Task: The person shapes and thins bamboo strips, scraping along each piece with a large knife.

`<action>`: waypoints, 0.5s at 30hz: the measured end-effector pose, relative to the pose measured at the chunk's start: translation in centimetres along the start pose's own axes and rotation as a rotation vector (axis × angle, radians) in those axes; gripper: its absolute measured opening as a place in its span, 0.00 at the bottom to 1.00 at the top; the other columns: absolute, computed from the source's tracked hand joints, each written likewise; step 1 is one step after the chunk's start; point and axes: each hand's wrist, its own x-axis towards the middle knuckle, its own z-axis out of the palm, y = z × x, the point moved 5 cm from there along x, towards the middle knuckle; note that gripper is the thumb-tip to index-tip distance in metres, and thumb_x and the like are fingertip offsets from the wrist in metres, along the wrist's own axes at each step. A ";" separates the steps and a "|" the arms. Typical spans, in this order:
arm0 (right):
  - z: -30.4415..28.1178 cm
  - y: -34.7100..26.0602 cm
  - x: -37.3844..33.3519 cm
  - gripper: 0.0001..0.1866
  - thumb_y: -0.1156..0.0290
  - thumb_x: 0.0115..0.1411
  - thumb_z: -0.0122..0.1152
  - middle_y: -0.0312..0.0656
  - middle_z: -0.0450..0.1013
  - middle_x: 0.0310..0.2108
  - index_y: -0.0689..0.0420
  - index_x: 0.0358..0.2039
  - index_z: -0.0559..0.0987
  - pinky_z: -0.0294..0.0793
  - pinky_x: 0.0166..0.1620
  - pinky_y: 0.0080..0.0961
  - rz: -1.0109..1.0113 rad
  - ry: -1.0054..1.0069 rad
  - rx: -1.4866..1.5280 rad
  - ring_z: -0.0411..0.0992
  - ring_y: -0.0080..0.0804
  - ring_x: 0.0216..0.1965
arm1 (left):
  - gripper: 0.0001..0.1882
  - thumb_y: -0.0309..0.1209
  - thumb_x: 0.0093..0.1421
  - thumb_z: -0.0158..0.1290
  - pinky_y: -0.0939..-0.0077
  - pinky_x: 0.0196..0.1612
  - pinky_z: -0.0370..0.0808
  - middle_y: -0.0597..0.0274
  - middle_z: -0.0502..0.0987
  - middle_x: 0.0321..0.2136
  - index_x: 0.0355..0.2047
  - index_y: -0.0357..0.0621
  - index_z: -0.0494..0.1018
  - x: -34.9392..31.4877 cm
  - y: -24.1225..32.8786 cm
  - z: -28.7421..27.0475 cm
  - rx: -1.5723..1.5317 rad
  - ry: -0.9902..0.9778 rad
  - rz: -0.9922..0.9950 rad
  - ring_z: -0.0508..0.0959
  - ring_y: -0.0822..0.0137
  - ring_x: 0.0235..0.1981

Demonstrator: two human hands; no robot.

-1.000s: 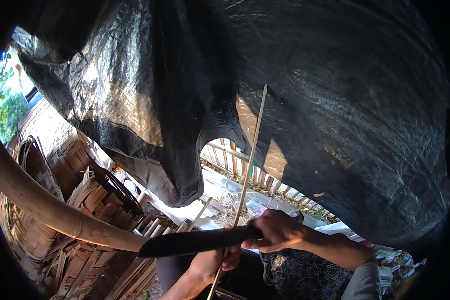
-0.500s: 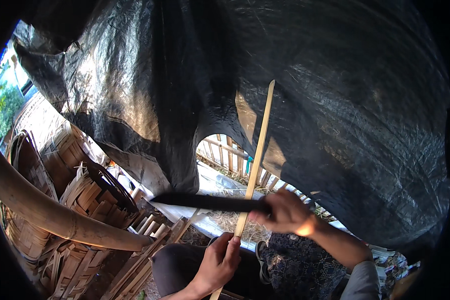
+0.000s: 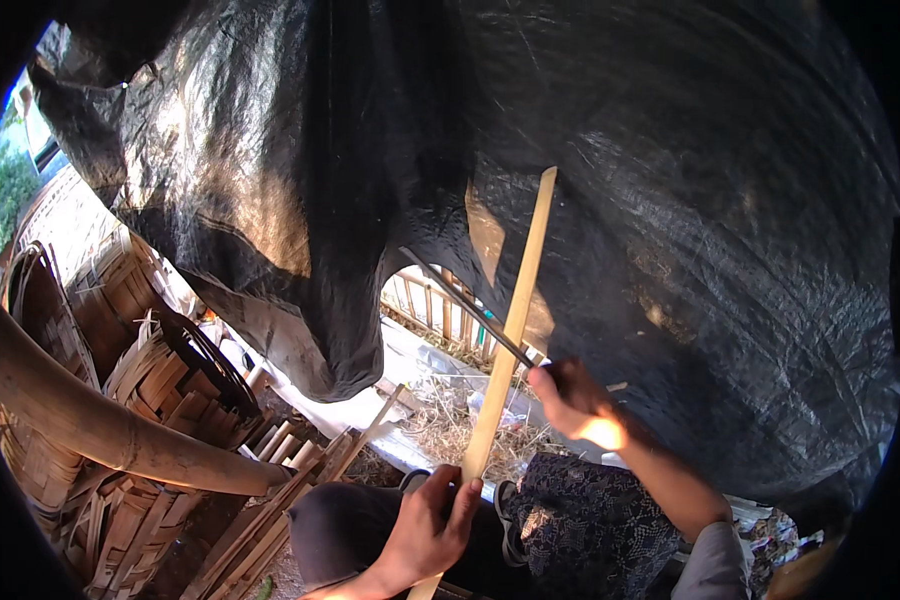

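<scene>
Pale bamboo strip (image 3: pixel 510 330), long and flat, held near upright, leaning slightly right toward its top end, which stands against black plastic sheeting (image 3: pixel 670 200) filling most of the view overhead. Lower end of strip gripped in left hand (image 3: pixel 430 525), fingers wrapped round it, thumb on the near side, just above the lap. Right hand (image 3: pixel 570 400) closed round the handle of a dark knife (image 3: pixel 470 315); blade runs up and to the left from the fist, crossing behind or against the strip about mid-length. Exact contact between blade edge and strip: cannot tell. Right forearm enters from lower right, grey sleeve at the elbow. Lap below: dark trousers on the left knee, patterned dark cloth (image 3: pixel 590 520) on the right.

Left of view: thick bamboo pole (image 3: pixel 90 420) slanting down toward centre; woven bamboo baskets (image 3: pixel 150 370) stacked behind and beneath it. Bundle of split bamboo slats (image 3: pixel 290 480) lying on the ground beside the left knee. Through the gap under the sheeting: wooden fence (image 3: pixel 440 310), dry straw and litter on the ground beyond. Far left edge: green foliage and a sliver of sky in daylight.
</scene>
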 end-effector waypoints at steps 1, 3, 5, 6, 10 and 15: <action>0.4 0.2 -0.6 0.28 0.52 0.61 0.41 0.44 0.67 0.10 0.61 0.15 0.71 0.67 0.24 0.33 -0.008 -0.017 0.049 0.68 0.33 0.15 | 0.13 0.35 0.61 0.46 0.75 0.18 0.61 0.55 0.67 0.13 0.31 0.34 0.67 0.0 0.4 0.0 -0.016 -0.006 -0.048 0.64 0.71 0.13; 1.6 -1.7 -2.2 0.29 0.46 0.57 0.45 0.46 0.69 0.13 0.62 0.19 0.75 0.68 0.26 0.33 0.008 -0.244 0.022 0.70 0.39 0.17 | 0.13 0.34 0.61 0.46 0.75 0.18 0.61 0.56 0.68 0.13 0.31 0.34 0.67 -0.1 0.4 0.1 -0.037 -0.021 -0.103 0.64 0.73 0.14; 3.0 -2.1 -2.4 0.29 0.43 0.52 0.50 0.46 0.71 0.14 0.62 0.23 0.77 0.70 0.27 0.34 -0.218 -0.305 -0.100 0.72 0.42 0.18 | 0.12 0.34 0.61 0.46 0.75 0.19 0.61 0.56 0.68 0.14 0.32 0.34 0.67 -0.1 0.6 -0.2 -0.127 0.049 0.024 0.65 0.75 0.15; 1.8 -3.0 -2.8 0.30 0.41 0.49 0.53 0.48 0.72 0.16 0.62 0.26 0.78 0.71 0.30 0.35 -0.306 -0.145 -0.226 0.73 0.44 0.20 | 0.12 0.33 0.61 0.46 0.73 0.20 0.63 0.52 0.69 0.16 0.30 0.34 0.67 -0.2 0.6 -0.2 -0.074 0.006 -0.026 0.66 0.72 0.15; 0.5 -2.0 -1.4 0.27 0.45 0.52 0.54 0.43 0.69 0.11 0.60 0.19 0.75 0.69 0.26 0.33 -0.193 -0.176 -0.090 0.72 0.39 0.18 | 0.13 0.34 0.60 0.46 0.72 0.22 0.64 0.47 0.69 0.15 0.28 0.33 0.66 0.0 0.9 -0.5 0.029 0.045 0.030 0.69 0.64 0.15; 0.8 -3.0 -1.4 0.24 0.51 0.55 0.53 0.44 0.67 0.09 0.61 0.19 0.75 0.68 0.23 0.32 -0.250 -0.118 -0.123 0.71 0.38 0.16 | 0.13 0.33 0.61 0.46 0.76 0.21 0.64 0.53 0.69 0.14 0.28 0.34 0.66 -0.1 0.4 -0.9 0.033 0.072 0.031 0.69 0.71 0.16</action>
